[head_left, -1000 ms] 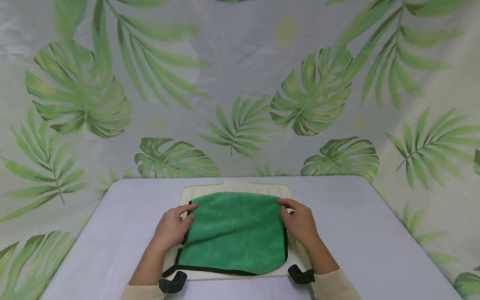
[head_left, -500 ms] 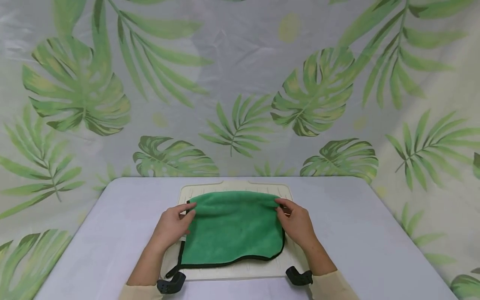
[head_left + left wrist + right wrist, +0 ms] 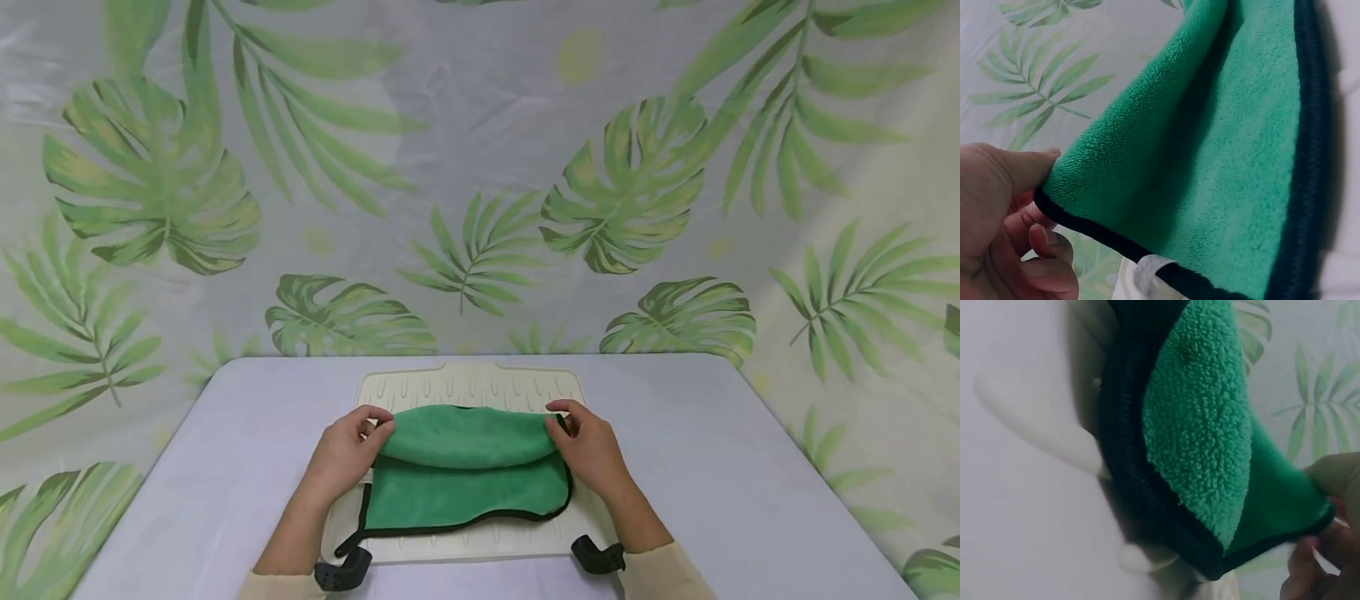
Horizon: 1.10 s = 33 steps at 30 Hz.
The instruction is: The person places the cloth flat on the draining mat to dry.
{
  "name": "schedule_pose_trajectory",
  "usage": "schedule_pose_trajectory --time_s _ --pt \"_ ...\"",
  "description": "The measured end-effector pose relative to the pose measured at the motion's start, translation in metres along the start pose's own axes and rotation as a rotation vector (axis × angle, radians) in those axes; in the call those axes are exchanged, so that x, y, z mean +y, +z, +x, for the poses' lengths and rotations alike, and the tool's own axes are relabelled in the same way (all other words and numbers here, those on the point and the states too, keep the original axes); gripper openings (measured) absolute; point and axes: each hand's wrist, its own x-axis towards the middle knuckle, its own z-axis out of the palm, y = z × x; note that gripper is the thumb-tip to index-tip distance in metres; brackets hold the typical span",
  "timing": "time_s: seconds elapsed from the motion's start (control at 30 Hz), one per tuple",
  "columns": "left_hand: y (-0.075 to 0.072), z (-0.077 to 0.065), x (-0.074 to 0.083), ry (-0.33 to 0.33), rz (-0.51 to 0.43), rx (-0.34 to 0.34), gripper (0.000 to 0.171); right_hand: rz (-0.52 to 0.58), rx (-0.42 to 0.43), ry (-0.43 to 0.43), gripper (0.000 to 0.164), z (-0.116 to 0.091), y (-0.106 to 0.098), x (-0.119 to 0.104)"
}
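A green plush towel with black edging lies on a cream ribbed board. Its far part is folded over toward the person as a raised, rounded roll. My left hand pinches the towel's left edge at the fold between thumb and fingers; the left wrist view shows a small pale tag on the edging below that hand. At the opposite end, my right hand pinches the right edge, and in the right wrist view the held corner lies between thumb and fingers.
A white table spreads out around the board. Behind it hangs a leaf-print curtain. Black wrist devices sit near each sleeve cuff. A black loop sticks out from the towel's near left corner.
The towel's far edge has come toward the person, baring the far strip of the board. A fold now rolls over the towel's middle. Both hands have stayed near the side edges.
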Motion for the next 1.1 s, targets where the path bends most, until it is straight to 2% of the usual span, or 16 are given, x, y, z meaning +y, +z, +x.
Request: schedule_pose_trajectory --time_s 0.13,0.37,0.63,0.87,0.97,1.1 --pt "0.001 -0.002 -0.001 0.018 0.025 0.012 0.022 -0.031 -0.014 -0.045 0.028 -0.001 0.003 0.0" --pt "0.0 -0.004 -0.002 0.028 0.012 0.015 0.027 0.02 -0.097 0.007 0.04 -0.001 0.003 -0.001" --pt "-0.002 -0.002 -0.003 -0.012 -0.021 -0.021 0.037 0.04 -0.105 0.028 0.047 0.0 0.005 -0.001" --pt "-0.003 0.0 -0.008 0.062 0.024 -0.006 0.045 0.038 -0.2 0.037 0.06 0.003 0.004 0.001" --pt "-0.002 0.002 -0.009 0.075 0.04 -0.034 0.047 0.024 -0.231 0.039 0.062 0.003 0.0 0.003" --pt "-0.001 0.0 -0.008 0.05 0.09 -0.086 0.05 0.03 -0.263 0.046 0.059 0.002 -0.009 0.01"
